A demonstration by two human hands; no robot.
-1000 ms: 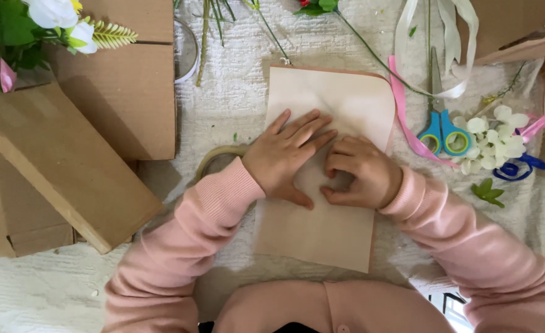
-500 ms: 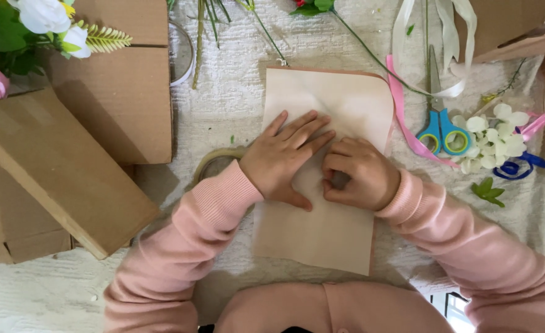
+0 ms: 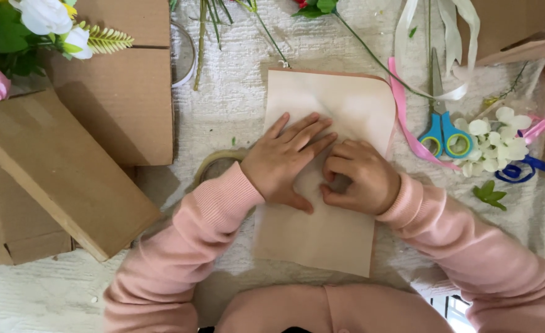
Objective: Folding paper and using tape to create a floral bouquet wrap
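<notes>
The paper (image 3: 325, 228) lies mid-bench, still flat and unfolded. The left hand (image 3: 285, 163) presses it, fingers spread open; the right hand (image 3: 356, 179), curled, pinches nothing. Scissors (image 3: 442, 132) and ribbon (image 3: 405, 120) wait untouched at the right edge.

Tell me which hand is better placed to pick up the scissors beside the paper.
The right hand. It rests on the paper sheet on the side of the blue-handled scissors; the left hand lies farther away.

Tape roll (image 3: 214, 166) half under sleeve
</notes>
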